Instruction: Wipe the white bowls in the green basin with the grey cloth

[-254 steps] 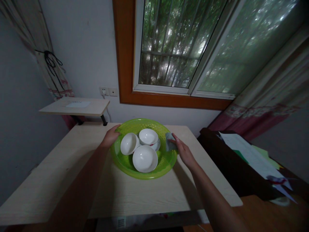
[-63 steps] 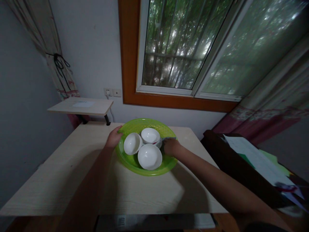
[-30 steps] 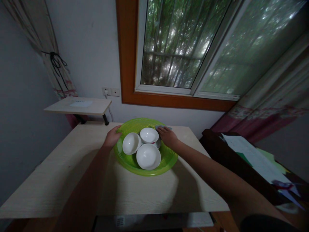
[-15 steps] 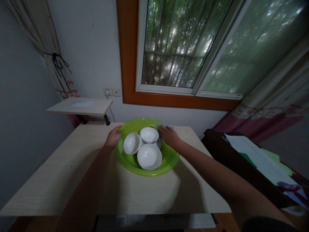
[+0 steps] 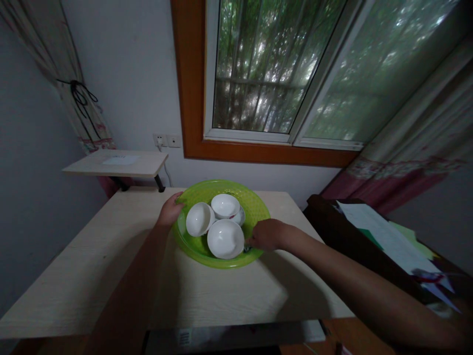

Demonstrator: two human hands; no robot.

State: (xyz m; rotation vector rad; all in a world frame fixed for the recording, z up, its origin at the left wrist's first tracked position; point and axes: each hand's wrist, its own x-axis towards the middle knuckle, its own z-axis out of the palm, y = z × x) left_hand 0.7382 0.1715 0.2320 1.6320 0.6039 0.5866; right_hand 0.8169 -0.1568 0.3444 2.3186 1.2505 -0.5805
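A round green plastic basin (image 5: 254,209) sits on the light wooden table (image 5: 111,266). Inside it lie three white bowls: a large one at the front (image 5: 225,238), one tipped on its side at the left (image 5: 197,219), and one at the back (image 5: 225,204). My left hand (image 5: 169,212) grips the basin's left rim. My right hand (image 5: 268,234) is closed and pressed against the basin's inner right wall near the front; a scrap of grey cloth (image 5: 247,248) peeks from under its fingers.
A small side table (image 5: 118,165) stands at the back left below a wall socket (image 5: 166,141). A dark cabinet with papers (image 5: 384,236) stands to the right. A window (image 5: 266,69) and curtains are behind.
My right hand slid with the cloth from the basin's far right rim round to its front right wall. My left hand kept its hold on the left rim.
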